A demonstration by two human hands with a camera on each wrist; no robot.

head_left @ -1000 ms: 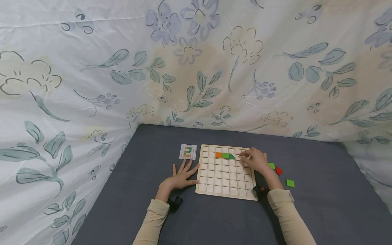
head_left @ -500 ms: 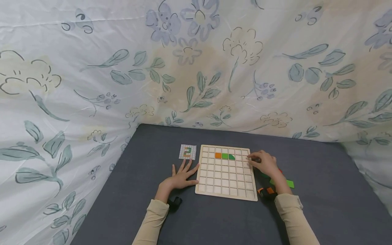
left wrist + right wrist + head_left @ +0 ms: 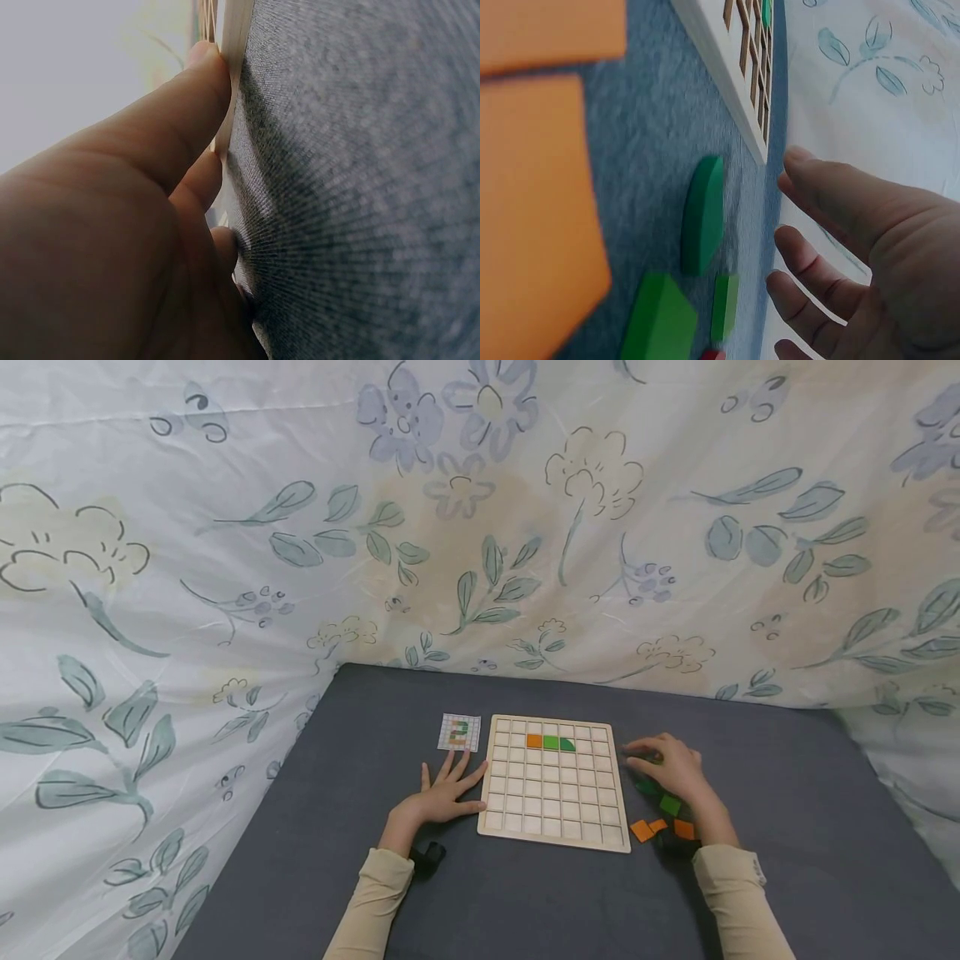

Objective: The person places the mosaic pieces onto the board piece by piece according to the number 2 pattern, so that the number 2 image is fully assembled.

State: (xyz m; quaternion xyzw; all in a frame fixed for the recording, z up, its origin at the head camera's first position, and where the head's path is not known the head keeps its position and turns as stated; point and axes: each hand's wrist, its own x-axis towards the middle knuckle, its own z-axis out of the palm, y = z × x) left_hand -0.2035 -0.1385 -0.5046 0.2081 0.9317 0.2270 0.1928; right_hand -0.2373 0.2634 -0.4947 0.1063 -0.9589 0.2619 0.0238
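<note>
A wooden grid board [image 3: 551, 789] lies on the dark cloth. In its upper rows sit an orange square tile [image 3: 534, 741], a green square tile [image 3: 551, 742] and a dark green round-edged tile [image 3: 567, 744]. My left hand [image 3: 438, 800] rests with fingers spread, its thumb and index fingertip against the board's left edge. In the left wrist view the thumb presses the board's wooden rim [image 3: 234, 34]. Off the board's right side, my right hand [image 3: 900, 255] hovers with loosely bent fingers and holds nothing. Below it lie a dark green curved piece [image 3: 703, 217] and light green pieces [image 3: 660, 322].
A small printed card [image 3: 460, 732] with a coloured grid pattern lies by the board's upper left. Orange tiles [image 3: 641, 831] lie near the board's lower right corner, partly beside the right wrist camera [image 3: 677, 843]. A floral curtain [image 3: 480, 527] hangs behind the table.
My right hand has moved from over the board's upper right cells, out to the right and nearer me, above the loose pieces. The left hand has stayed still.
</note>
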